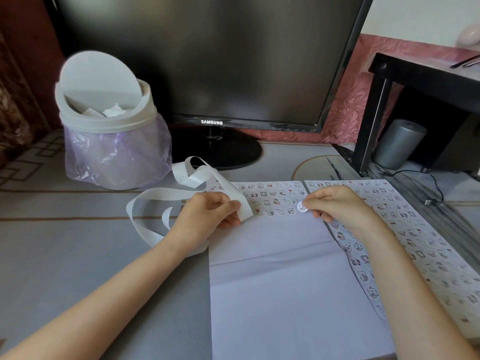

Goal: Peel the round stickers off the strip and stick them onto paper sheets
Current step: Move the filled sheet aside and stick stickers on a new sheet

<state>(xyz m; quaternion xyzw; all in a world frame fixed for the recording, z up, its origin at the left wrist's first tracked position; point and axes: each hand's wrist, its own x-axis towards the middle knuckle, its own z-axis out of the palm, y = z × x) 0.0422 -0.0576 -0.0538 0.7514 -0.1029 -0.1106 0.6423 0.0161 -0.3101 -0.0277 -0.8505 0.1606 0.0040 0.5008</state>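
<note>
— Nearest you lies the bare lower half of the paper sheet (280, 294), your forearms reaching over it. Its far end already carries rows of stickers.

— So which step is this?

— Placing, by my reading. Your right grip (337, 207) pinches one round sticker (302, 206) at its edge, held at the right end of the nearest row; whether it touches the paper yet, I cannot tell. Your left grip (207, 211) pinches the strip (166, 194) near its end, at the sheet's far left; the rest loops away left across the table (65, 242).

— And next?

— You'd want to set the sticker down level with its row, clear of its neighbour, and press it flat before letting go. Then back to the strip, which shows only white from here.

— What else is around?

— A second sheet (415, 229), crowded with stickers, lies just right of the first. Far left stands a lidded bin (109, 120) with a purple liner; behind the sheets, a dark monitor (207, 61). Far right, a black shelf (428, 79) over a grey speaker (398, 144), with a cable (431, 183) trailing on the table.
</note>
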